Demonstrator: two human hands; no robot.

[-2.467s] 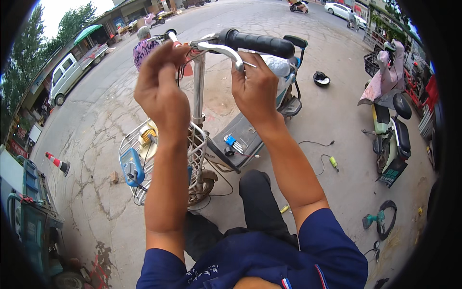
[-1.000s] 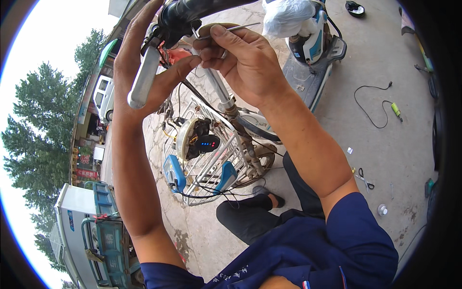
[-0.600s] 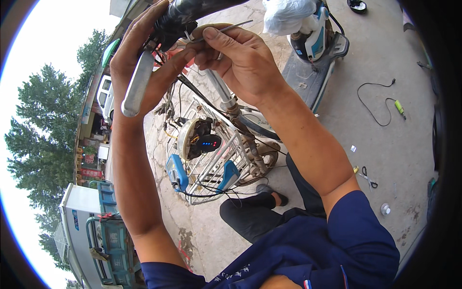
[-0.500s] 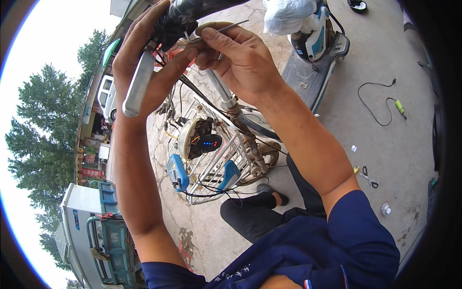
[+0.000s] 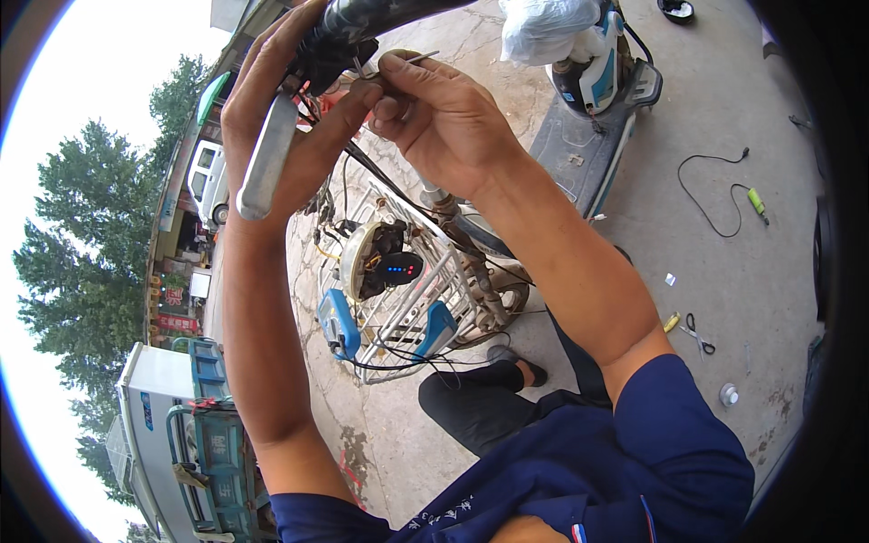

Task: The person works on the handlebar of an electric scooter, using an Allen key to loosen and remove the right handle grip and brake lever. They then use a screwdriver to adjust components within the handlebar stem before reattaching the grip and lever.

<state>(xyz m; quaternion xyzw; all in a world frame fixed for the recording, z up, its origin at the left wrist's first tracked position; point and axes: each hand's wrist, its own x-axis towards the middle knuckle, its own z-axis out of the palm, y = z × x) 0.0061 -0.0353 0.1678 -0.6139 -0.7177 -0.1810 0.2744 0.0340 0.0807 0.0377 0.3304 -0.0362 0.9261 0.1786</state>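
At the top of the view, a black handlebar [image 5: 380, 20] of an electric bike carries a silver brake lever [image 5: 267, 167] on a black mount. My left hand [image 5: 312, 165] is wrapped around the handlebar at this mount, its thumb reaching toward my right fingertips. My right hand [image 5: 457, 131] pinches a thin L-shaped hex key [image 5: 424, 57] between thumb and fingers. The key's short arm points up at the underside of the mount; whether it sits in a screw is hidden. Dark cables run down from the mount.
Below is a white wire basket [image 5: 416, 312] with an opened headlight [image 5: 358, 262], a lit display [image 5: 398, 269] and a blue box-shaped device [image 5: 337, 321]. A scooter [image 5: 579, 149] stands at right. On the concrete lie scissors [image 5: 695, 333], a corded green tool [image 5: 757, 201] and a small white roll [image 5: 729, 395].
The hex key has turned slightly in my right fingers, and less of its long arm sticks out. My right hand has shifted a little; my left hand keeps its grip.
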